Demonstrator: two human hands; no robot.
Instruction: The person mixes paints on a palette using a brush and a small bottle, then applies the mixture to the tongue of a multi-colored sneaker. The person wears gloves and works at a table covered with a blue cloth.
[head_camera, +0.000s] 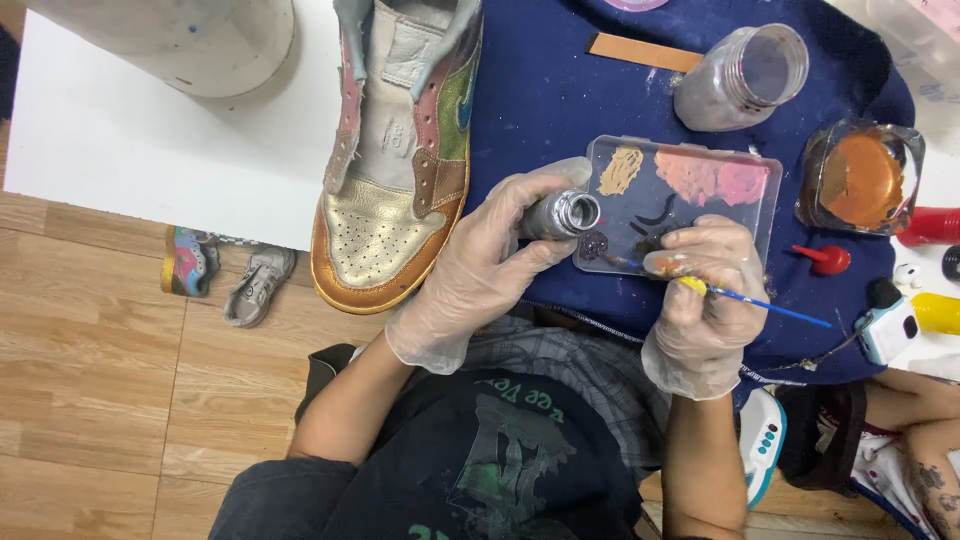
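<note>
My left hand (480, 265), in a clear glove, grips a small silver paint bottle (562, 214) with its mouth open, tilted toward a clear plastic palette tray (760, 170). The tray holds smears of yellow, pink and dark paint. My right hand (703, 300), also gloved, holds a thin blue-handled paintbrush (770, 305) with its tip on the dark paint at the tray's front edge. A gold, pink and green painted sneaker (395, 170) lies just left of my left hand, its toe hanging over the table edge.
A dark blue cloth (560, 80) covers the table. On it stand a clear jar (742, 78), a tub of orange paint (862, 178), a red cap (828, 259), red and yellow bottles at the right edge. Small shoes (225, 275) lie on the wood floor. Another person's arm (925, 440) shows at lower right.
</note>
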